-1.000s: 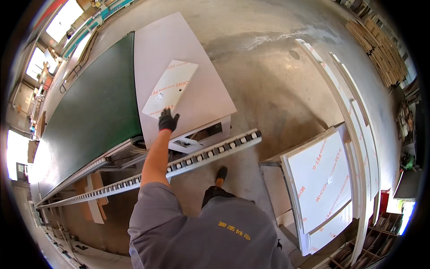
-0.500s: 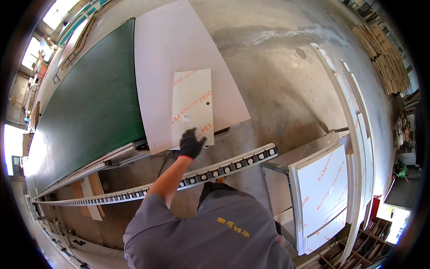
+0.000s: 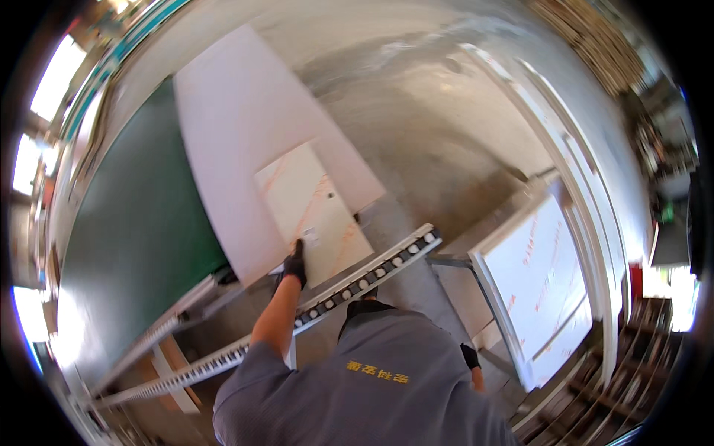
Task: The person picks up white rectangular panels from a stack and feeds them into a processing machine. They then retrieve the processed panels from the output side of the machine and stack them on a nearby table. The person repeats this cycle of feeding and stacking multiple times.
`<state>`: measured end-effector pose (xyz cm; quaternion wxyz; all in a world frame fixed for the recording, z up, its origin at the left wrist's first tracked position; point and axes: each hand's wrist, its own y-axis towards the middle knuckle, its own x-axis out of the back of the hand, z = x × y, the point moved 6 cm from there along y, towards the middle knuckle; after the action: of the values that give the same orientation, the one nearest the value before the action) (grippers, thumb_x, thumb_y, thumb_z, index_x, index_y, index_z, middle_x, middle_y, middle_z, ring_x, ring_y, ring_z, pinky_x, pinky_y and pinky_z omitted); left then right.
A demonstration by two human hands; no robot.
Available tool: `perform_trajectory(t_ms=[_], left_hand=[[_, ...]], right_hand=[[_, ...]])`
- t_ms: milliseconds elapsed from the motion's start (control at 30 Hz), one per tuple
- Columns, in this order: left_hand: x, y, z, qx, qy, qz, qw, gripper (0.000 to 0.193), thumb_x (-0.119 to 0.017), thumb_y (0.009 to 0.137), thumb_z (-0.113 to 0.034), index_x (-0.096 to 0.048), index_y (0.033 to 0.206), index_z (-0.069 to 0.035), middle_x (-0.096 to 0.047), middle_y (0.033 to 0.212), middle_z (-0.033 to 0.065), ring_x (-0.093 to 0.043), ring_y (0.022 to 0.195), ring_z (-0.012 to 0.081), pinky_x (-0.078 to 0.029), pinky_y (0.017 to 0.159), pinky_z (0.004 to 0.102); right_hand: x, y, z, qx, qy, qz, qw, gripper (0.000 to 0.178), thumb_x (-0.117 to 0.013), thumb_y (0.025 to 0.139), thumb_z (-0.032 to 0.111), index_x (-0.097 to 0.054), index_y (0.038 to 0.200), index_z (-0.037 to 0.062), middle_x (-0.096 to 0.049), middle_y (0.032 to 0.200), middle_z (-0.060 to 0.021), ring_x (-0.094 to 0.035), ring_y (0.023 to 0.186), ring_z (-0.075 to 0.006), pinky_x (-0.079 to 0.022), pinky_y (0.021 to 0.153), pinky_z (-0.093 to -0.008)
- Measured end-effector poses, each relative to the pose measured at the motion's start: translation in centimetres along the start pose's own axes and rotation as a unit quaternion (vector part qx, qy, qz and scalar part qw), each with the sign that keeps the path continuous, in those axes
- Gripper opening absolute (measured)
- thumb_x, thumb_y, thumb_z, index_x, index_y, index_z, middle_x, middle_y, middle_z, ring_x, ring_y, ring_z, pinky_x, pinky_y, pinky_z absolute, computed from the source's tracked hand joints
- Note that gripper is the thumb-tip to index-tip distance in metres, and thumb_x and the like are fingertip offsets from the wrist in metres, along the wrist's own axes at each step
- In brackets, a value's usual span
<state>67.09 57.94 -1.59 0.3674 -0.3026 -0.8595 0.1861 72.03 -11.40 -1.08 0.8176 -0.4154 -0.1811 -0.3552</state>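
A white cabinet panel (image 3: 316,212) with orange print, a small dark hole and a pale label lies at an angle over a larger pale board (image 3: 238,119). Its near end juts past the board's near edge, close to the roller rail (image 3: 346,291). My left hand (image 3: 295,265), in a black glove, grips the panel's near left edge, thumb on top; its other fingers are mostly hidden. Down by my right side hangs my right hand (image 3: 470,357), also gloved in black, beside the stacked panels. Its fingers are blurred and partly hidden.
A green conveyor belt (image 3: 134,215) runs along the left. On the right, white printed panels (image 3: 539,282) lie stacked on a metal-framed stand, with long white boards (image 3: 569,163) beyond them. Stacked wooden strips (image 3: 591,44) stand at the far right.
My left hand has gone from lying on the panel's face to gripping its left edge. The panel has turned and come nearer to me. My view has swung, and my right hand has come into sight.
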Motion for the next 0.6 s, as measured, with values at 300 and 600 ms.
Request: perform_trajectory(t_ms=[300,600], left_hand=[[19.3,8.6,-10.0,-0.337,0.241,-0.253,0.874,0.047,-0.031,0.104,-0.021,-0.031,0.149,-0.007,-0.062,0.120,0.0180,-0.066,0.090,0.0274,-0.056,0.072,0.0393],[-3.5,-11.4,-34.8,-0.396,-0.181,0.197,0.878,0.063,-0.043,0.100,-0.046,-0.044,0.138,0.004,-0.045,0.142,0.0165,-0.041,0.130,0.0280,-0.031,0.111,0.0418]], right_hand=[[5.1,-3.5,2.8,-0.242,0.195,-0.059,0.949,0.029,-0.053,0.094,0.030,-0.064,0.089,0.0027,-0.066,0.086,-0.0167,-0.066,0.066,-0.0239,-0.052,0.060,-0.0382],[19.9,-6.2,12.0,0.000,0.396,-0.302,0.867,0.032,-0.054,0.097,0.034,-0.063,0.113,0.0073,-0.066,0.098,-0.0046,-0.053,0.079,-0.0095,-0.047,0.067,-0.0264]])
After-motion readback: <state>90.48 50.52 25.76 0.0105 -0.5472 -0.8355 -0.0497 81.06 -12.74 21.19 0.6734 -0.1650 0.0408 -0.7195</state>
